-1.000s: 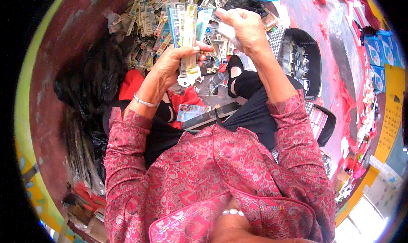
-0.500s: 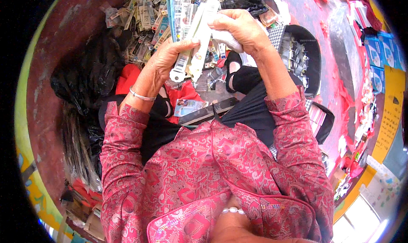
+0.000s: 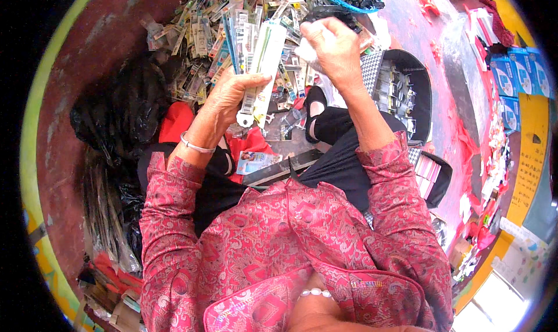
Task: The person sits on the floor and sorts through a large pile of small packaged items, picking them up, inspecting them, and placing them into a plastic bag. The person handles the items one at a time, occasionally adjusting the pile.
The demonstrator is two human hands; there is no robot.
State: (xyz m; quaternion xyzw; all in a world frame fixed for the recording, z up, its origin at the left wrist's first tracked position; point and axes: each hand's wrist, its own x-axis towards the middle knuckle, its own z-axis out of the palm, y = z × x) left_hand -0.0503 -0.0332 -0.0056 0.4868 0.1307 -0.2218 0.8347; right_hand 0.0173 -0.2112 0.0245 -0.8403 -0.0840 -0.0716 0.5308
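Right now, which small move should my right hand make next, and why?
Probably bring your right hand, with its white wad, to the pale front packet: your left hand already grips the fanned packets, while the wad is apart from them.

Dark characters, too small to read, run down the tall yellow panel. Well left of this panel, a black barcode marks a long, flat, clear-and-white plastic packet; just above it, blue-and-white cardboard boxes bear illegible printing.
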